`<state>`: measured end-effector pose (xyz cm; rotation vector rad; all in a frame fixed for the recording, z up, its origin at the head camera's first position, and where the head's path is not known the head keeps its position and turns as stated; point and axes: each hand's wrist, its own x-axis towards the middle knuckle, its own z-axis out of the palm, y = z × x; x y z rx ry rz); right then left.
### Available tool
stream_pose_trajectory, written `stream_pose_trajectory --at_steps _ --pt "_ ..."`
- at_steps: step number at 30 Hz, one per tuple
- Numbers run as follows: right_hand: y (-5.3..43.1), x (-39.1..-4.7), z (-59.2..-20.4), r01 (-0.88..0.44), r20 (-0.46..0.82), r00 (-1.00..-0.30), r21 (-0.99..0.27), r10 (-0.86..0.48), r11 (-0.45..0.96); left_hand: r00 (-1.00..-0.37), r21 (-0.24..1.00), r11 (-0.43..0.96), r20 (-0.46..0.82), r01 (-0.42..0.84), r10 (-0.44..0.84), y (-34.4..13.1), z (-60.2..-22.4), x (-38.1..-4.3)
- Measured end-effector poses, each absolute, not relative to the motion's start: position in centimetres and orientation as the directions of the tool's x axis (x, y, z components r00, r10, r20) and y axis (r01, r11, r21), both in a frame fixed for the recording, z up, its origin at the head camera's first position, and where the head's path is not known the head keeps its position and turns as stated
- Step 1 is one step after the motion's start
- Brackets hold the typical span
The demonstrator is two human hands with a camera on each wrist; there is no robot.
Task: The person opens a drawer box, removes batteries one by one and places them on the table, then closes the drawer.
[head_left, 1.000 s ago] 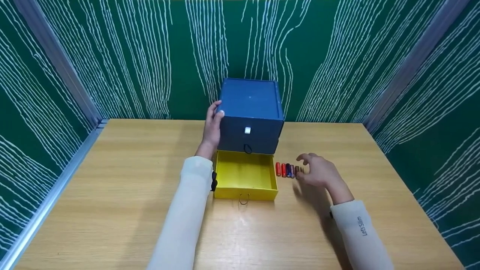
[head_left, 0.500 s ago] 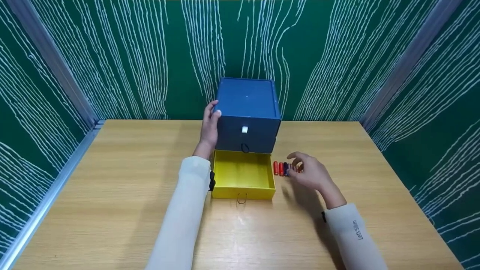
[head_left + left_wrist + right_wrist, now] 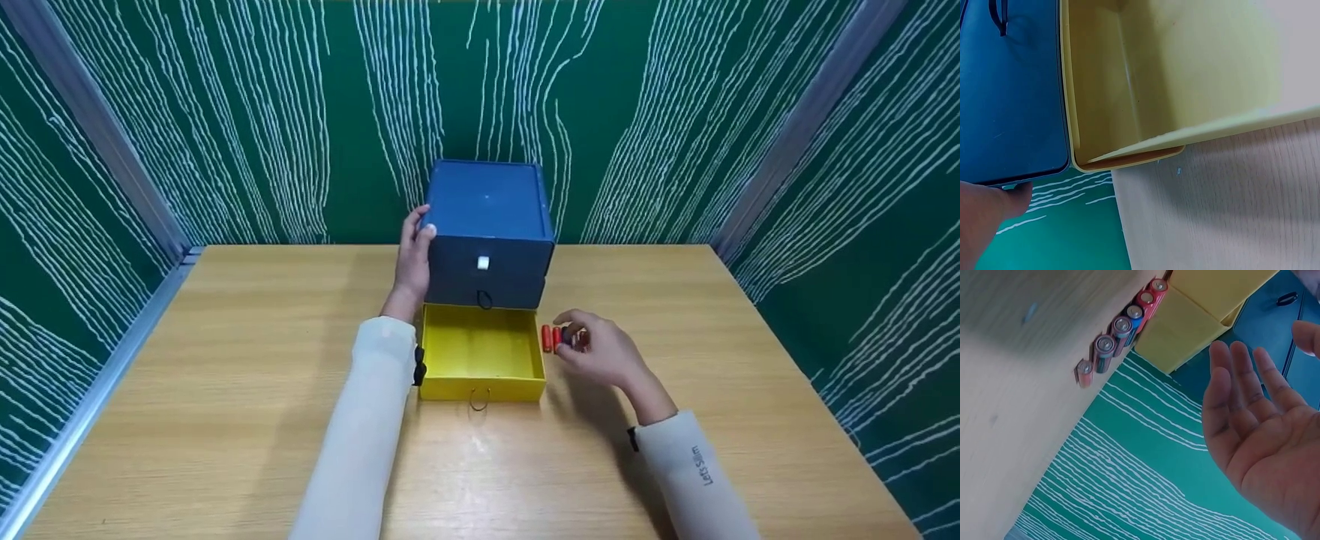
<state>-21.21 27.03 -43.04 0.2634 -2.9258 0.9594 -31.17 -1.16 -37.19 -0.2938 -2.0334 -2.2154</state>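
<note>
A blue drawer cabinet [image 3: 487, 199] stands at the back of the table, its lower yellow drawer [image 3: 480, 388] pulled out and bare inside. Against the cabinet's left side rests my left hand [image 3: 414, 259], the thumb at the front edge; it encloses nothing. To the right of the drawer lies a row of several AA-type batteries [image 3: 1104, 349], red, blue and brownish, side by side. Over part of this row is my right hand [image 3: 604, 351], fingers loosely bent and apart. In the right wrist view its palm shows with nothing held. Two red batteries [image 3: 547, 338] lie nearest the drawer.
The wooden table [image 3: 262, 420] reaches green walls [image 3: 645, 112] with white wavy lines at the back and sides. A wire loop handle [image 3: 480, 401] hangs from the drawer front. A white knob [image 3: 483, 262] sits on the upper cabinet front.
My right hand has moved left along the battery row, covering more of it, with its fingers drawn closer together. The left hand stays against the cabinet. The head view has shifted slightly.
</note>
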Motion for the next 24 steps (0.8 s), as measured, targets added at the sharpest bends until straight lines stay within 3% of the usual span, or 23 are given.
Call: stream_pose_trajectory --at_steps 15,24 --pt "25.3 -20.7 -43.9 -0.303 0.185 -0.953 -0.566 -0.239 0.767 -0.977 0.974 -0.104 0.208 0.204 0.036 -1.1 -37.2 -31.1" --pt "24.0 -19.9 -43.7 -0.351 0.234 -0.936 -0.56 -0.263 0.751 -0.973 0.965 -0.13 0.231 0.227 0.013 -1.0 -38.8 -33.0"
